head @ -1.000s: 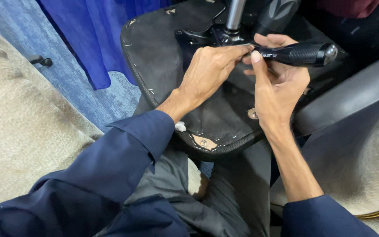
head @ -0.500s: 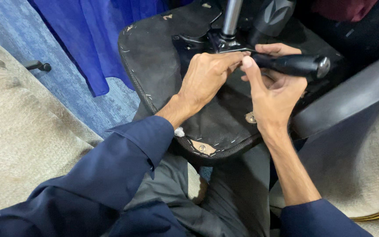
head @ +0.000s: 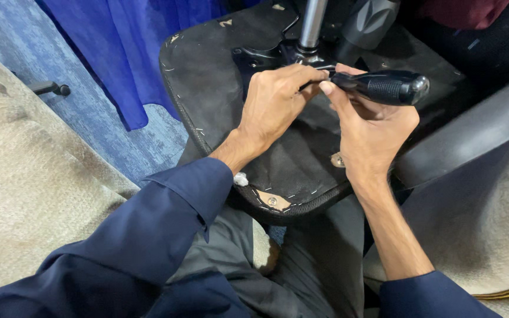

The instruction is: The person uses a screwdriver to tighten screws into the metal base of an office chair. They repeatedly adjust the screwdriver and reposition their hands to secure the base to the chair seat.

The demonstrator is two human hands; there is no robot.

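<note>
Hands close together over an upturned office chair seat (head: 219, 76), and it is tight work here! The seat lies bottom-up across the person's lap, its black fabric underside stapled along the edge, with a silver gas-lift column (head: 312, 23) rising from the dark metal mechanism plate (head: 266, 56) at the middle. The right hand (head: 372, 132) is wrapped around a screwdriver (head: 384, 87), thumb and fingers closed on its black ribbed handle, the handle pointing out to the right and lying nearly level, its rounded butt end catching the light. The shaft runs left toward the mechanism plate, but its tip is hidden behind the left hand (head: 275, 103). That left hand is curled down over the plate, fingers bunched and pinched right at the screwdriver's front end, touching it; whether it grips a screw or only steadies the shaft, I cannot tell. The two hands meet just beside the foot of the column. Down at the near edge of the seat, a small metal bracket (head: 272, 200) with a screw shows at the rim, and another fitting (head: 338, 160) peeps out beside the right wrist. Dark blue sleeves (head: 166, 224) cover both forearms, the left one resting against the seat's near edge. A black curved armrest (head: 478, 132) sweeps across to the right, blue cloth (head: 142, 47) hangs at the upper left, and beige upholstery (head: 30, 194) fills the left side.
</note>
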